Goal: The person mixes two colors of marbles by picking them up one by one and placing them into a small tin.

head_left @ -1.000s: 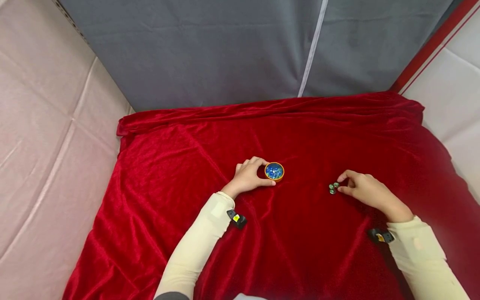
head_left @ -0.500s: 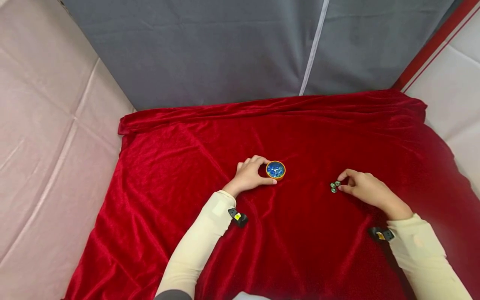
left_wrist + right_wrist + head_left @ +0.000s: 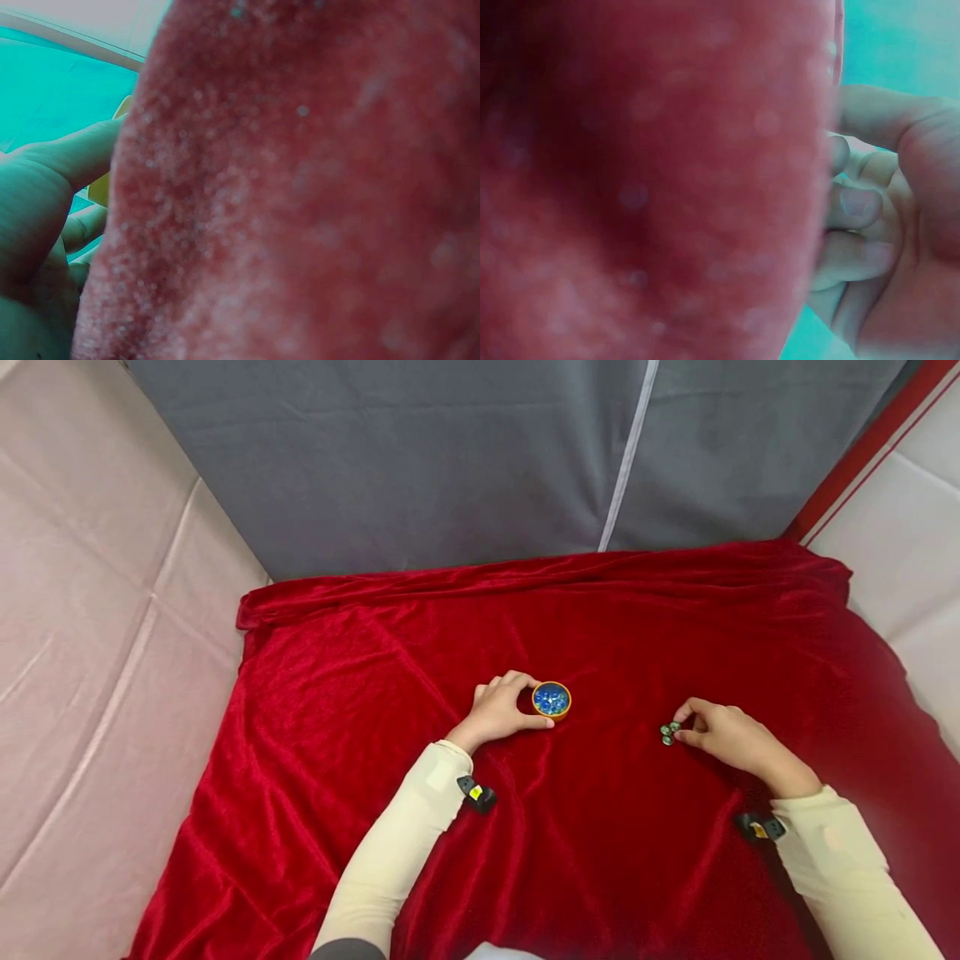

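Note:
My left hand holds a small round tub with an orange-yellow rim, thumb at its near side and fingers at its far side. Shiny blue beads lie inside it. In the left wrist view, only a yellow bit of the tub shows behind the thumb. Over to the right, three green glass marbles sit close together on the cloth. My right hand pinches the rightmost one between thumb and index finger. Its other fingers are curled in toward the palm; the marbles are hidden there by cloth.
Wrinkled red velvet cloth covers the table and bunches up along the back edge. Behind it hangs a grey curtain, with pale sheets at the sides. Cloth folds block most of both wrist views.
The right thumb and index finger have closed in slightly on the rightmost green marble. My left hand and the tub keep their place; the head view has shifted a little.

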